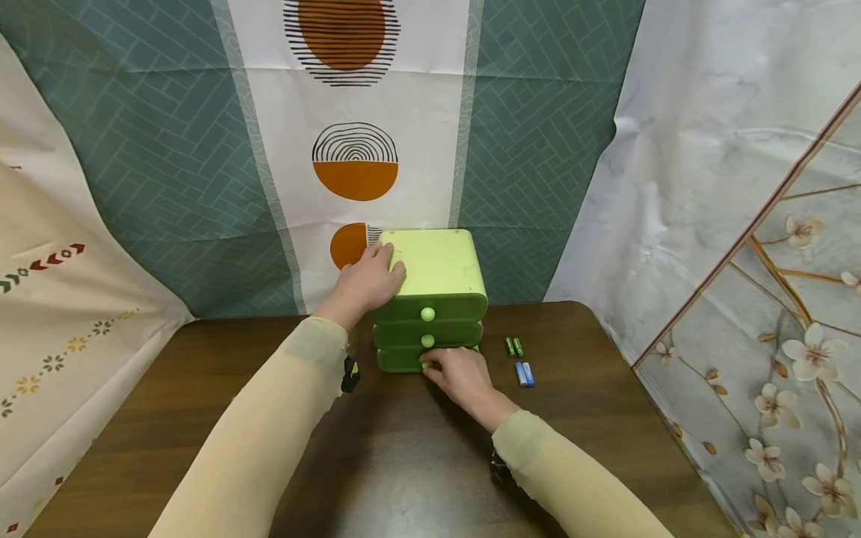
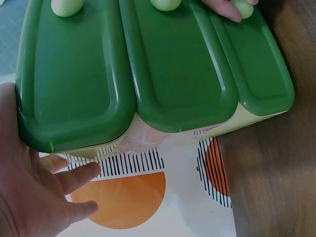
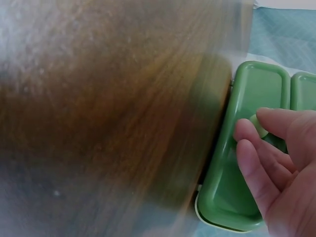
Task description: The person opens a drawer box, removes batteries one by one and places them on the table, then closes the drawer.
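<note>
Left hand lies with fingers loosely extended over the top left edge of the cabinet; right hand is at the bottom drawer. Head view: cabinet stands close to the far edge of the worktop, around its middle. Green batteries and blue batteries lie between cabinet and right edge. Near edge out of frame.

Left wrist view: right hand pinches the bottom knob; all three fronts look shut or nearly so. Step judged: bottom drawer being worked, left hand steadying.

Right wrist view: thumb and fingers meet at that knob. Judgement: moving the drawer calls for a straight line; sliding room runs toward the near edge, batteries off to one side.
</note>
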Motion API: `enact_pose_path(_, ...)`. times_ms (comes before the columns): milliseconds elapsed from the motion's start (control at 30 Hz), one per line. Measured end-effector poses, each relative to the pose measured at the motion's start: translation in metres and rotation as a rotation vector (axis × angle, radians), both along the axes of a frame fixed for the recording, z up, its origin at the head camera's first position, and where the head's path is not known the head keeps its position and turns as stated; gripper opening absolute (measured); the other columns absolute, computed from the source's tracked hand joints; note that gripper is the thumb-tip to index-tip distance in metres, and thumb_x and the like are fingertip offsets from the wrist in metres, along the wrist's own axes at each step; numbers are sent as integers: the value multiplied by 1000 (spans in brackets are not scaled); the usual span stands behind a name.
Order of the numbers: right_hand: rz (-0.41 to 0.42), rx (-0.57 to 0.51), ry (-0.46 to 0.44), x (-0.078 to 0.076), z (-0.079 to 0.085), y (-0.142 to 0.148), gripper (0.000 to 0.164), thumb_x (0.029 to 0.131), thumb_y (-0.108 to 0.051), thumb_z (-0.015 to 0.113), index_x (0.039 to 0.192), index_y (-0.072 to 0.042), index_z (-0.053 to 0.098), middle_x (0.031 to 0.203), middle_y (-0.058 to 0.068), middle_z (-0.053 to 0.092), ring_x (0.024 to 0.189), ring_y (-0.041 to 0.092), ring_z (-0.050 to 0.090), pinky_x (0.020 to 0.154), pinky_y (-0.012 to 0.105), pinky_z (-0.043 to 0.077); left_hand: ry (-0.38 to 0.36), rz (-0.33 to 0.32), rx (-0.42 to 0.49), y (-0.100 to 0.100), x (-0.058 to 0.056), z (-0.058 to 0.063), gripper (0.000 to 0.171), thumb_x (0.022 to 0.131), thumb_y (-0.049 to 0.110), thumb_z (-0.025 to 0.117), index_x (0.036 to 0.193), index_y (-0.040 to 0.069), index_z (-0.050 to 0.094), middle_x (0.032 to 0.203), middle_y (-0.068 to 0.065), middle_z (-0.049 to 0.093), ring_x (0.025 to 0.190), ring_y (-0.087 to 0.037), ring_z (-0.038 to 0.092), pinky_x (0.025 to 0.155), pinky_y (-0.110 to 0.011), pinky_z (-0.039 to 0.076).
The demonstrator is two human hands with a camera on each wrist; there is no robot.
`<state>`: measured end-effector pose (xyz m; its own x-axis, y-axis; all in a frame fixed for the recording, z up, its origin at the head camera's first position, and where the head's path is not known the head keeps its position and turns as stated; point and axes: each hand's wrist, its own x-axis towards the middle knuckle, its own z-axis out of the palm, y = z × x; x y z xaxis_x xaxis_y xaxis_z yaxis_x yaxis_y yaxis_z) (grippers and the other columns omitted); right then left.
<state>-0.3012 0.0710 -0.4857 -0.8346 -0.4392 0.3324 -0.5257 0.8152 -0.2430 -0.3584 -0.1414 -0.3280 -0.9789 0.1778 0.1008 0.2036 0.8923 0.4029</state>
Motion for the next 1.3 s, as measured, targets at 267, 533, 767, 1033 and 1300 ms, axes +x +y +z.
enact_pose_path(267,-15,-26,21,3,-2,-1,13,100,-30,85,112,-30,89,100,-10,83,77,19,76,69,42,62,-9,-5,5,0,-1,-3,71,117,45,26,177,7,23,183,-16,16,168,-37,19,128,-69,21)
enact_pose_path(533,-2,-11,20,11,-1,-1,13,101,-31,84,113,-32,89,94,-9,82,65,14,68,59,35,56,-7,0,7,-1,-3,-3,72,116,46,26,177,8,23,183,-16,15,168,-38,19,128,-69,21)
enact_pose_path(767,15,-16,30,19,-2,1,13,101,-31,85,113,-30,89,88,-8,81,59,11,61,52,31,48,-10,1,12,-2,-2,-4,72,116,46,26,177,8,23,183,-16,15,168,-38,18,128,-69,22)
enact_pose_path(1033,38,-50,89,29,-4,6,13,100,-30,86,112,-30,89,94,-10,83,59,11,65,51,30,49,-15,-2,18,-1,-1,-2,72,116,46,26,177,8,22,184,-16,14,167,-39,19,128,-69,21)
enact_pose_path(1300,44,-30,148,37,-8,8,16,99,-29,86,115,-29,89,106,-10,84,74,15,76,55,34,55,-11,1,13,0,-1,-2,72,116,46,26,177,8,23,183,-16,14,167,-39,21,128,-69,22)
